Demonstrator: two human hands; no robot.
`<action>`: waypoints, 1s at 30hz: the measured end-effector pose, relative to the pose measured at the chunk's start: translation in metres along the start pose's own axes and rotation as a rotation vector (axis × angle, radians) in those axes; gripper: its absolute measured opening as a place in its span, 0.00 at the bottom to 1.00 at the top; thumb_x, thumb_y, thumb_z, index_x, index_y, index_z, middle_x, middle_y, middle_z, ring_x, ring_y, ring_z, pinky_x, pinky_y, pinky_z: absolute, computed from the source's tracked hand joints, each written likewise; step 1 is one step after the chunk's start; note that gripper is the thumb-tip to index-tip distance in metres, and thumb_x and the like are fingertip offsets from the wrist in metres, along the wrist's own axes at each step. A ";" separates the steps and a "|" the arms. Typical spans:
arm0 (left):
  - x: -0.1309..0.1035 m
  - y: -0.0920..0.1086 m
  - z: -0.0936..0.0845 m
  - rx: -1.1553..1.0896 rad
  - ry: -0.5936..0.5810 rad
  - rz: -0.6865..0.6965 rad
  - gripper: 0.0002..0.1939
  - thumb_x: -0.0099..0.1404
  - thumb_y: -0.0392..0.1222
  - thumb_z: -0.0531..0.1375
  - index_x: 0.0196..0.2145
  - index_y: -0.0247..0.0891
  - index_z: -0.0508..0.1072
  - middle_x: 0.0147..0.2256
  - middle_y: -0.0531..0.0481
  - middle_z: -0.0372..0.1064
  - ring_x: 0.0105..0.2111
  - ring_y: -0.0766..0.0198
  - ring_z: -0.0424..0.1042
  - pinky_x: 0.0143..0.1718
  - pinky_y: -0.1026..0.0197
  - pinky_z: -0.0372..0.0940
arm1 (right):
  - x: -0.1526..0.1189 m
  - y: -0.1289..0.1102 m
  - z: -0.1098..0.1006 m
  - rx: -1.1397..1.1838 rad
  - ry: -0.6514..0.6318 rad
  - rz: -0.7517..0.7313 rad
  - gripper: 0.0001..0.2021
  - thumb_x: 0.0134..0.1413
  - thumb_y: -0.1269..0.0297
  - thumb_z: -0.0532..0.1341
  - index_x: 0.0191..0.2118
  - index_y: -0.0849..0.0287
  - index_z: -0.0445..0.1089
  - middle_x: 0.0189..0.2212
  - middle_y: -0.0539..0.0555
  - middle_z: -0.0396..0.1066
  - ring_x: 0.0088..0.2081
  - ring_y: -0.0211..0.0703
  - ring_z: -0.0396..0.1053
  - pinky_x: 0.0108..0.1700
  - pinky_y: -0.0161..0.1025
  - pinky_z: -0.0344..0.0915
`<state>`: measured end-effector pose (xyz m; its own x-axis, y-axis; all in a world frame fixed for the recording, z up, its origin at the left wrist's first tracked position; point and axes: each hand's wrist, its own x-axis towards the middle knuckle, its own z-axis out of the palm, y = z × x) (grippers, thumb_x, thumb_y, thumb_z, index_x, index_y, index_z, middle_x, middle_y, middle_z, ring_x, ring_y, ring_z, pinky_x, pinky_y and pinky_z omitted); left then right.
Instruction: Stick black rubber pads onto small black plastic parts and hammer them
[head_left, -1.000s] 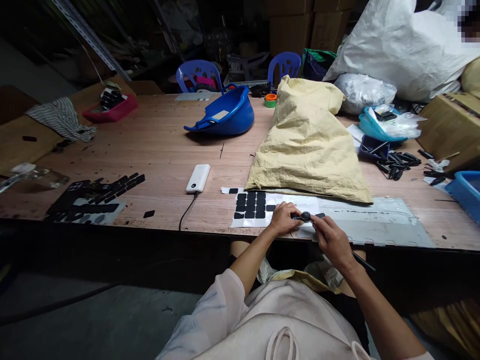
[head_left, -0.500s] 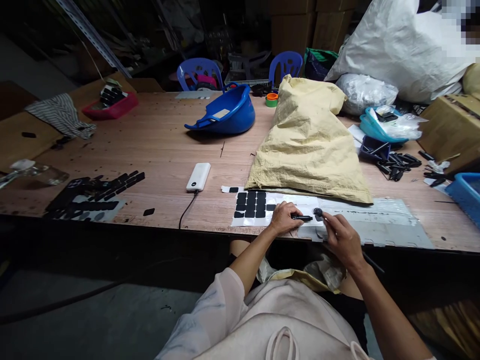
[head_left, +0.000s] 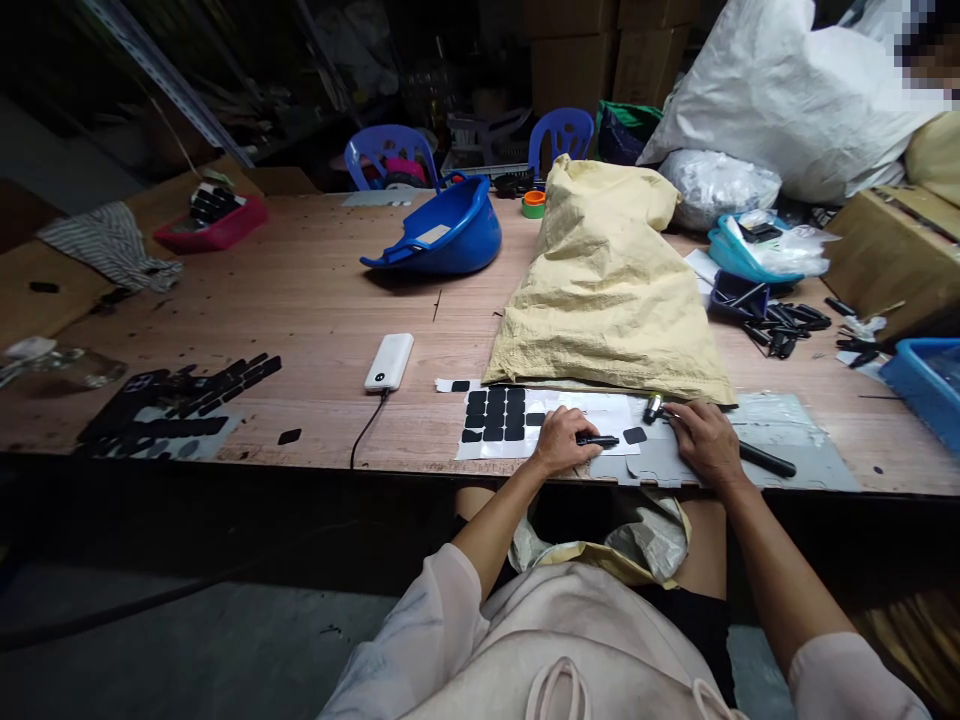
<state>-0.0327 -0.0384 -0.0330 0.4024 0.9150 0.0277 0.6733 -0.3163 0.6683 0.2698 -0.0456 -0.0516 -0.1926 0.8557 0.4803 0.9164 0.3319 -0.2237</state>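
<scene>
My left hand (head_left: 560, 440) rests at the table's front edge, fingers closed on a small black pen-like tube (head_left: 600, 441) that points right. My right hand (head_left: 703, 440) is closed over a hammer (head_left: 654, 407) low on the grey sheet (head_left: 806, 425). Its metal head shows left of my fingers, and its black handle (head_left: 766, 458) comes out right of the wrist; the part between is hidden. Between my hands lies a black rounded-square piece (head_left: 634, 435). Left of my left hand, white backing paper (head_left: 469, 450) carries rows of black rounded-square stickers (head_left: 495, 412).
A yellow cloth sack (head_left: 607, 290) lies just beyond my hands. To the left are a white power bank (head_left: 390, 362) with a cable and a blue basin (head_left: 450, 235). Black tubes (head_left: 787, 325) lie right, near a blue tray (head_left: 930, 390). A blurred person is at the upper right.
My right hand has moved right and down with the hammer, whose head has left the black piece and now lies near the sack's edge. My left hand keeps the tube in place.
</scene>
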 end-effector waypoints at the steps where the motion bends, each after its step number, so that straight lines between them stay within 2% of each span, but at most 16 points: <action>1: -0.004 0.002 0.000 0.010 0.007 0.017 0.09 0.57 0.41 0.74 0.37 0.41 0.84 0.39 0.47 0.77 0.45 0.53 0.71 0.53 0.51 0.64 | 0.000 -0.001 0.000 0.004 0.001 0.005 0.15 0.69 0.58 0.56 0.48 0.51 0.80 0.37 0.56 0.74 0.40 0.49 0.67 0.44 0.46 0.64; 4: -0.032 0.011 0.007 0.014 0.013 0.137 0.09 0.60 0.43 0.72 0.39 0.40 0.84 0.39 0.45 0.77 0.45 0.52 0.72 0.52 0.50 0.66 | -0.001 -0.004 -0.001 0.015 0.008 0.009 0.14 0.69 0.58 0.56 0.48 0.52 0.80 0.36 0.56 0.73 0.40 0.48 0.66 0.45 0.45 0.64; 6: -0.060 0.014 0.018 -0.025 -0.057 0.257 0.10 0.64 0.44 0.68 0.42 0.41 0.83 0.41 0.45 0.77 0.43 0.55 0.74 0.48 0.53 0.69 | -0.001 -0.005 -0.001 0.016 0.011 0.015 0.14 0.69 0.59 0.57 0.47 0.52 0.80 0.36 0.56 0.73 0.41 0.48 0.66 0.46 0.45 0.64; 8: -0.087 0.013 0.033 -0.050 -0.160 0.291 0.11 0.67 0.44 0.65 0.46 0.43 0.82 0.43 0.45 0.78 0.41 0.58 0.77 0.44 0.57 0.71 | -0.001 -0.005 -0.001 0.008 0.012 0.026 0.14 0.68 0.59 0.57 0.47 0.52 0.80 0.36 0.56 0.73 0.41 0.49 0.66 0.45 0.46 0.65; 10: -0.107 0.008 0.047 -0.007 -0.224 0.186 0.12 0.68 0.44 0.64 0.48 0.44 0.82 0.46 0.46 0.78 0.42 0.57 0.79 0.43 0.58 0.72 | -0.001 -0.005 0.000 -0.010 0.013 0.038 0.14 0.68 0.58 0.57 0.47 0.52 0.80 0.36 0.56 0.73 0.40 0.49 0.66 0.45 0.46 0.65; 12: -0.115 0.000 0.059 0.080 -0.270 -0.001 0.12 0.68 0.44 0.64 0.48 0.44 0.81 0.48 0.45 0.79 0.44 0.54 0.80 0.45 0.56 0.73 | -0.001 -0.005 0.000 -0.028 0.015 0.041 0.14 0.68 0.58 0.57 0.47 0.53 0.80 0.36 0.56 0.73 0.40 0.49 0.66 0.44 0.46 0.66; 15: -0.114 -0.009 0.068 0.232 -0.356 -0.285 0.11 0.68 0.44 0.62 0.45 0.40 0.82 0.46 0.40 0.80 0.47 0.47 0.81 0.50 0.50 0.73 | 0.001 -0.005 0.001 -0.036 0.025 0.044 0.14 0.67 0.58 0.58 0.46 0.53 0.80 0.35 0.56 0.73 0.39 0.49 0.67 0.44 0.46 0.66; 17: -0.111 -0.011 0.068 0.313 -0.402 -0.407 0.12 0.70 0.43 0.60 0.43 0.36 0.83 0.45 0.36 0.81 0.48 0.43 0.81 0.51 0.47 0.73 | 0.000 -0.005 0.001 -0.023 0.033 0.057 0.14 0.67 0.58 0.58 0.46 0.52 0.81 0.35 0.56 0.73 0.39 0.48 0.67 0.44 0.46 0.67; 19: -0.110 -0.009 0.065 0.348 -0.421 -0.458 0.14 0.71 0.43 0.59 0.44 0.35 0.82 0.45 0.33 0.81 0.49 0.42 0.81 0.52 0.46 0.73 | -0.001 -0.008 0.001 0.015 0.038 0.078 0.13 0.65 0.58 0.58 0.45 0.51 0.81 0.35 0.56 0.72 0.39 0.48 0.67 0.44 0.46 0.67; 22: -0.112 0.002 0.059 0.253 -0.402 -0.389 0.13 0.69 0.43 0.61 0.48 0.38 0.81 0.49 0.37 0.80 0.50 0.45 0.80 0.52 0.48 0.72 | -0.002 -0.009 0.001 0.168 0.065 0.144 0.12 0.61 0.56 0.61 0.43 0.51 0.81 0.37 0.55 0.73 0.41 0.49 0.69 0.46 0.47 0.69; 24: -0.110 0.016 0.056 0.095 -0.369 -0.280 0.14 0.67 0.42 0.64 0.49 0.41 0.80 0.48 0.42 0.79 0.48 0.49 0.80 0.50 0.51 0.73 | 0.003 -0.003 0.001 0.356 0.175 0.274 0.13 0.57 0.54 0.64 0.44 0.51 0.80 0.39 0.54 0.73 0.41 0.47 0.69 0.46 0.48 0.70; 26: -0.104 0.038 0.054 -0.090 -0.305 -0.161 0.13 0.65 0.41 0.65 0.47 0.42 0.80 0.45 0.46 0.78 0.44 0.54 0.79 0.48 0.54 0.74 | 0.017 0.013 0.001 0.609 0.412 0.498 0.16 0.54 0.51 0.65 0.45 0.52 0.78 0.38 0.52 0.70 0.36 0.43 0.67 0.42 0.45 0.70; 28: -0.093 0.070 0.053 -0.271 -0.175 -0.028 0.12 0.64 0.40 0.66 0.45 0.41 0.79 0.44 0.46 0.76 0.44 0.56 0.77 0.50 0.55 0.73 | 0.039 0.036 -0.002 0.917 0.747 0.743 0.16 0.56 0.50 0.60 0.45 0.52 0.73 0.32 0.49 0.61 0.30 0.39 0.61 0.33 0.40 0.66; 30: -0.082 0.108 0.054 -0.463 -0.031 0.120 0.16 0.62 0.40 0.67 0.49 0.41 0.78 0.46 0.45 0.74 0.47 0.56 0.75 0.52 0.55 0.73 | 0.066 0.063 -0.006 1.223 0.932 0.913 0.15 0.60 0.48 0.52 0.40 0.52 0.68 0.28 0.46 0.53 0.26 0.36 0.56 0.27 0.35 0.61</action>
<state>0.0403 -0.1607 -0.0031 0.4839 0.8685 0.1076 0.2765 -0.2683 0.9228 0.3169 0.0288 -0.0288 0.8156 0.5777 0.0326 -0.2302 0.3756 -0.8977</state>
